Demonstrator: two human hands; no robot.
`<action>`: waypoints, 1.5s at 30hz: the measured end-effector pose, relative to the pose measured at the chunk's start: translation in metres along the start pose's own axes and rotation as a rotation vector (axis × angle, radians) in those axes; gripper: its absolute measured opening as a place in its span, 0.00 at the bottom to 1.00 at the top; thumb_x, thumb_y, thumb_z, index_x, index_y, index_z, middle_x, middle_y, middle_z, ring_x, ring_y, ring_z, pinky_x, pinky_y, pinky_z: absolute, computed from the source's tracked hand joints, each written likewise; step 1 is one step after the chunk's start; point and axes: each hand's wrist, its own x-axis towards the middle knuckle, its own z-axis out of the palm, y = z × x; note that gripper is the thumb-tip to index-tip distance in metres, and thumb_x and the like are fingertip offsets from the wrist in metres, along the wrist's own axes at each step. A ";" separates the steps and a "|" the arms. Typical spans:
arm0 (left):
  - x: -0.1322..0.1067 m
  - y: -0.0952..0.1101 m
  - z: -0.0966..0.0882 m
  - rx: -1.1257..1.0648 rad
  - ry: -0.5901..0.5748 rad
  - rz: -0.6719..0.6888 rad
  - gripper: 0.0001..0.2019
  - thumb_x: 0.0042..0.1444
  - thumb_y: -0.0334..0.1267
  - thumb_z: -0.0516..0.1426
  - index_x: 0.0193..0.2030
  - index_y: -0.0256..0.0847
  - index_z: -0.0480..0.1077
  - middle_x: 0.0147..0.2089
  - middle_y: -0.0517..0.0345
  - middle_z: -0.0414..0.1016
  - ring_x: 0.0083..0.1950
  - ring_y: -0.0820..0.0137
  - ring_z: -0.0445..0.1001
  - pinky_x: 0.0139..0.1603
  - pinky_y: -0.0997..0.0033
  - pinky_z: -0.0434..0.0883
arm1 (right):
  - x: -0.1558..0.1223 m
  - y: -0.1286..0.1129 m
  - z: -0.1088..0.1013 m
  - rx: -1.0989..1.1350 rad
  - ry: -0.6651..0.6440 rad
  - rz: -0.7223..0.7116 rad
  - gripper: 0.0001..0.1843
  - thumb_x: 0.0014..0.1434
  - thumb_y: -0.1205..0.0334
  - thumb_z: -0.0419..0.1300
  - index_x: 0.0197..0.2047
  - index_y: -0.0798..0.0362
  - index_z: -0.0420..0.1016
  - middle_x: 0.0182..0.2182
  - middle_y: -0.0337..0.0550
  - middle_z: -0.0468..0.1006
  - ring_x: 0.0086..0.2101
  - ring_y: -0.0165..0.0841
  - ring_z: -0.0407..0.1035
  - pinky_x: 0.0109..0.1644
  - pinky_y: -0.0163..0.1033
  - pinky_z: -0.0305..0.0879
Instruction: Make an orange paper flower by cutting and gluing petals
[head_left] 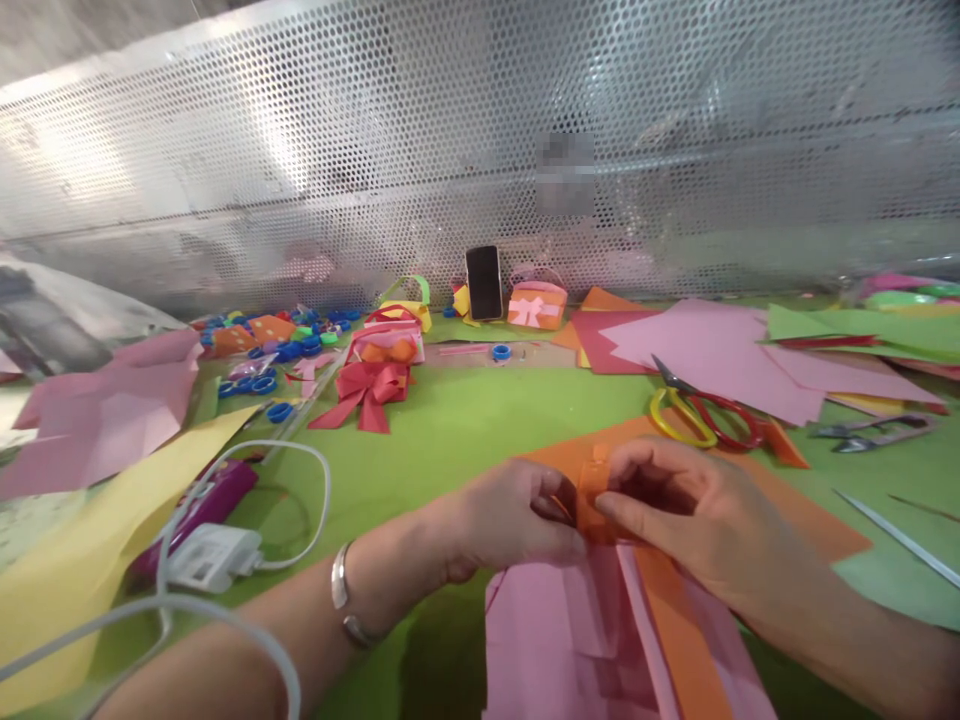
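Both hands meet low in the middle of the view over a small folded orange paper piece (592, 490). My left hand (510, 520) pinches its left side with fingers closed. My right hand (675, 505) curls round its right side, thumb and fingers pressed on the paper. The piece sits at the top of a folded pink paper form (570, 640) with an orange strip (679, 640) running down it. An orange sheet (810, 520) lies under the hands on the green table (450, 430).
Scissors with red and yellow handles (705, 415) lie just beyond my right hand. Pink, green and red sheets (712, 350) fill the far right. A red paper bow (367, 395), paper bags, a phone (484, 282), blue rings and a white charger (214, 555) lie left and behind.
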 end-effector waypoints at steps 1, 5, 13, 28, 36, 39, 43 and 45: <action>0.000 0.000 0.000 -0.016 -0.010 -0.006 0.06 0.37 0.31 0.58 0.27 0.38 0.68 0.23 0.68 0.66 0.26 0.77 0.62 0.30 0.73 0.58 | 0.000 0.001 -0.001 -0.027 0.014 -0.041 0.07 0.50 0.58 0.67 0.28 0.50 0.73 0.26 0.35 0.73 0.27 0.30 0.70 0.29 0.32 0.70; -0.001 0.001 -0.003 -0.084 -0.068 -0.027 0.07 0.38 0.28 0.59 0.28 0.38 0.71 0.26 0.68 0.70 0.28 0.79 0.64 0.33 0.74 0.60 | -0.002 0.004 -0.007 -0.192 -0.036 -0.264 0.07 0.54 0.62 0.64 0.25 0.48 0.72 0.26 0.37 0.75 0.30 0.31 0.70 0.32 0.33 0.68; 0.000 0.001 -0.006 -0.105 -0.113 -0.096 0.07 0.36 0.25 0.60 0.25 0.38 0.70 0.21 0.70 0.68 0.26 0.78 0.65 0.31 0.75 0.62 | -0.003 -0.004 -0.013 -0.252 -0.190 -0.402 0.08 0.57 0.65 0.62 0.27 0.45 0.73 0.27 0.36 0.76 0.31 0.32 0.73 0.33 0.33 0.71; 0.000 -0.001 -0.013 0.094 -0.124 -0.048 0.23 0.41 0.28 0.55 0.46 0.38 0.76 0.18 0.70 0.62 0.19 0.78 0.50 0.22 0.72 0.50 | -0.001 -0.003 -0.016 -0.423 -0.277 -0.534 0.07 0.59 0.65 0.62 0.31 0.44 0.79 0.29 0.37 0.80 0.29 0.29 0.76 0.30 0.29 0.72; 0.004 -0.007 -0.015 0.138 -0.142 -0.034 0.24 0.39 0.29 0.54 0.46 0.40 0.76 0.17 0.70 0.58 0.18 0.76 0.51 0.21 0.71 0.49 | -0.001 0.004 -0.017 -0.505 -0.233 -0.600 0.08 0.60 0.63 0.61 0.33 0.44 0.81 0.31 0.39 0.81 0.29 0.29 0.78 0.29 0.25 0.71; 0.003 -0.007 -0.015 0.140 -0.137 -0.037 0.24 0.39 0.28 0.53 0.46 0.40 0.75 0.17 0.70 0.59 0.18 0.76 0.51 0.21 0.71 0.49 | -0.001 0.005 -0.018 -0.471 -0.240 -0.572 0.07 0.60 0.63 0.62 0.32 0.43 0.81 0.31 0.38 0.81 0.29 0.29 0.77 0.30 0.26 0.71; 0.003 -0.006 -0.016 0.129 -0.155 -0.027 0.22 0.38 0.28 0.53 0.44 0.40 0.75 0.19 0.69 0.62 0.17 0.77 0.51 0.20 0.71 0.47 | -0.001 0.007 -0.020 -0.466 -0.302 -0.519 0.08 0.61 0.63 0.61 0.34 0.42 0.81 0.32 0.37 0.80 0.30 0.29 0.77 0.32 0.28 0.72; 0.002 -0.006 -0.017 0.127 -0.160 -0.029 0.22 0.38 0.28 0.53 0.43 0.40 0.75 0.19 0.69 0.62 0.17 0.77 0.50 0.20 0.71 0.46 | -0.001 0.008 -0.021 -0.488 -0.320 -0.513 0.08 0.61 0.63 0.61 0.34 0.42 0.81 0.32 0.38 0.80 0.31 0.29 0.77 0.32 0.29 0.72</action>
